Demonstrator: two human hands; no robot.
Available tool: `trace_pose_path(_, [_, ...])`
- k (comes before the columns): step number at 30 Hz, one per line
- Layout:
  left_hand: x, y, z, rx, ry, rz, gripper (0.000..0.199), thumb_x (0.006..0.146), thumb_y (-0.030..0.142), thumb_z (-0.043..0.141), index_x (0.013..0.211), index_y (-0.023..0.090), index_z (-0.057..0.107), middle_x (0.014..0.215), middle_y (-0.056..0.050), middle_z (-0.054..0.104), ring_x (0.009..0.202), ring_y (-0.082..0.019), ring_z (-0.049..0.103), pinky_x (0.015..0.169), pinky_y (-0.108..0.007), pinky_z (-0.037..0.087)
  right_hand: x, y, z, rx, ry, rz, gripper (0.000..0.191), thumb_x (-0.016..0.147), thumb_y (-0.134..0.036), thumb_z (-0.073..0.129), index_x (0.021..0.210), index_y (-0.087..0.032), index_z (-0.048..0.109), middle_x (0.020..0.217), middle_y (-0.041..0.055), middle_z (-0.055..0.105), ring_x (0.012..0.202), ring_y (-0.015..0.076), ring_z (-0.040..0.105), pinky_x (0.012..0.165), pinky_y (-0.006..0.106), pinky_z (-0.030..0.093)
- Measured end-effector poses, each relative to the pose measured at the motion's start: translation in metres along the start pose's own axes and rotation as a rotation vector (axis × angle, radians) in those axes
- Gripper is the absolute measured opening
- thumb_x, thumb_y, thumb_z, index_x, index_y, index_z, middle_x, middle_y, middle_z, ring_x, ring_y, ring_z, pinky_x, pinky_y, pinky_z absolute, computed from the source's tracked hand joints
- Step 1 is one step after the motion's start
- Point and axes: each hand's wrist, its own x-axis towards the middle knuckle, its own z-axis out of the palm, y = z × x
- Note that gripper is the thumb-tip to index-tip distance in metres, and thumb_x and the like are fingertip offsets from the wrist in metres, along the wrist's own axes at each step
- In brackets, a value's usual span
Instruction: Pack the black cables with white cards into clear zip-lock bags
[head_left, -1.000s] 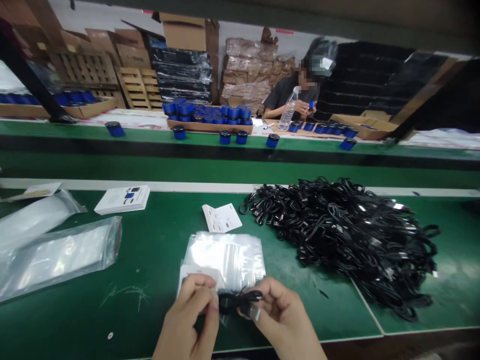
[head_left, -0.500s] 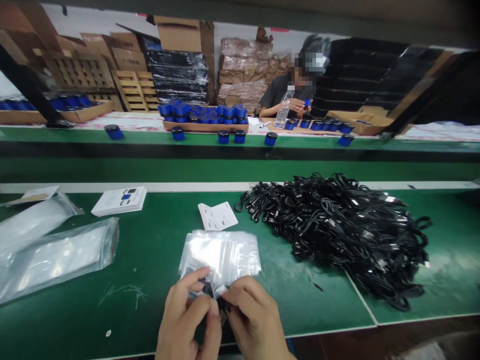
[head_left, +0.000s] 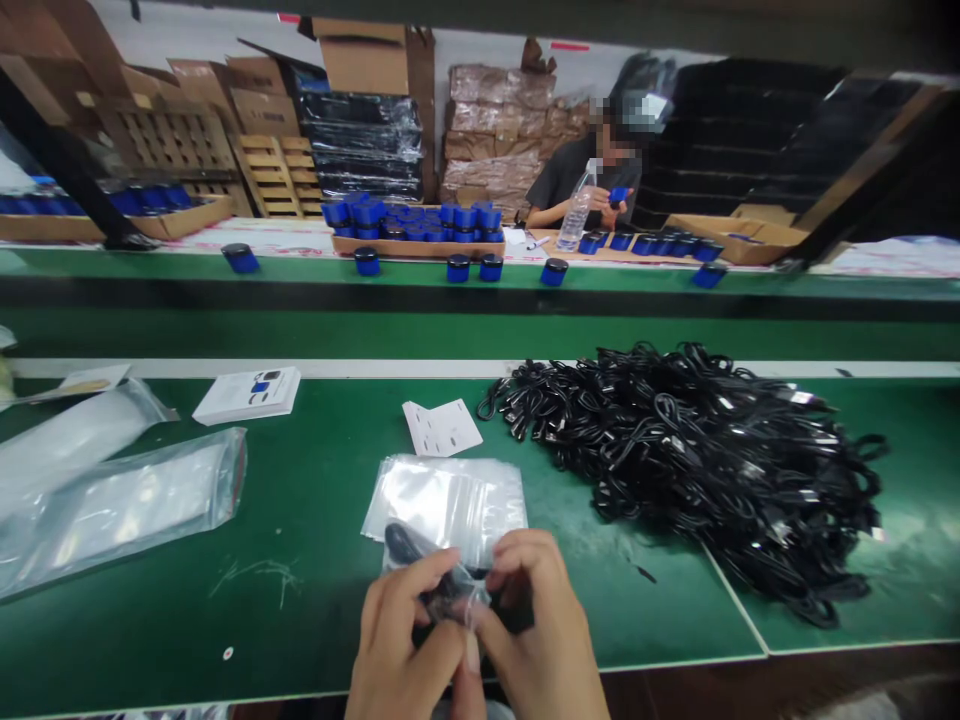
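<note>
Cable [head_left: 403, 543] now shows thru the film of a small clear bag [head_left: 478, 594], btwn both hands nr the front edge of the green table [head_left: 322, 570]. 1 sec ago it was out in plain view w/ its metal plug by the R hand; half a sec ago plastic was partly round it. Now the far end of the dark coil lies tilted fwd, over the near side of the stack of clear bags [head_left: 457, 495]. Prob means most of it's in; can't tell if the near end is too, or if the bag's sealed, b/c fingers hide that part.

L hand [head_left: 411, 635]: fingers curled round the bagged cable, thumb pressing the near end. R hand [head_left: 536, 615]: thumb + fingertips at the bag's R side, looks like a pinch, exact grip unclear (blur).

Folded leaflet [head_left: 448, 430] just past the bag stack, unmoved; booklet pile [head_left: 244, 395] further L. Big heap of cables [head_left: 697, 480] off to the R, apart from both hands, no visible change.
</note>
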Motion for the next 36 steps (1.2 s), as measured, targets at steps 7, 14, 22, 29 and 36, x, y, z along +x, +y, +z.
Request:
trace_pose_path(7, [0.022,-0.013,-0.03,-0.002,-0.307,-0.126,0.028,0.063,0.036,0.077,0.079,0.024,0.056,0.114,-0.005,0.066,0.104,-0.03,0.057,0.093,-0.046,0.034,0.026,-0.02,-0.02,0.214,-0.502,0.197,0.01,0.074,-0.008,0.061,0.072,-0.016,0.066,0.066,-0.0007,0.066,0.064,0.0129,0.061,0.062,0.02,0.045])
trace_pose_path(14, [0.042,-0.024,-0.038,-0.442,-0.648,-0.709,0.02,0.07,0.025,0.069,0.089,0.024,0.069,0.063,0.006,0.065,0.062,-0.015,0.059,0.062,-0.023,0.045,0.028,-0.022,-0.028,0.306,-0.509,0.22,0.021,0.088,-0.023,0.051,0.097,-0.018,0.07,0.079,0.0037,0.071,0.072,0.0169,0.064,0.067,0.027,0.048])
trace_pose_path(22, [0.024,-0.033,-0.03,-0.507,-0.419,-0.604,0.027,0.085,0.041,0.058,0.072,0.02,0.069,0.063,0.003,0.055,0.057,-0.011,0.053,0.052,-0.018,0.043,0.025,-0.017,-0.033,0.188,-0.458,0.258,0.017,0.082,-0.029,0.062,0.069,-0.017,0.062,0.067,-0.0007,0.055,0.065,0.0146,0.05,0.062,0.026,0.038])
trace_pose_path(29, [0.026,-0.028,-0.032,-0.413,-0.332,-0.505,0.028,0.088,0.038,0.055,0.066,0.02,0.06,0.064,0.003,0.057,0.062,-0.012,0.058,0.069,-0.021,0.049,0.026,-0.011,-0.032,0.323,-0.421,0.339,0.028,0.079,-0.039,0.062,0.065,-0.018,0.051,0.061,-0.0034,0.046,0.06,0.0126,0.041,0.058,0.025,0.033])
trace_pose_path(36, [0.019,-0.029,-0.031,-0.397,-0.267,-0.476,0.018,0.085,0.032,0.059,0.071,0.023,0.066,0.068,0.003,0.067,0.069,-0.014,0.064,0.079,-0.023,0.049,0.022,-0.013,-0.029,0.291,-0.405,0.291,0.028,0.084,-0.039,0.056,0.067,-0.017,0.053,0.065,-0.0014,0.048,0.063,0.0143,0.044,0.061,0.026,0.034])
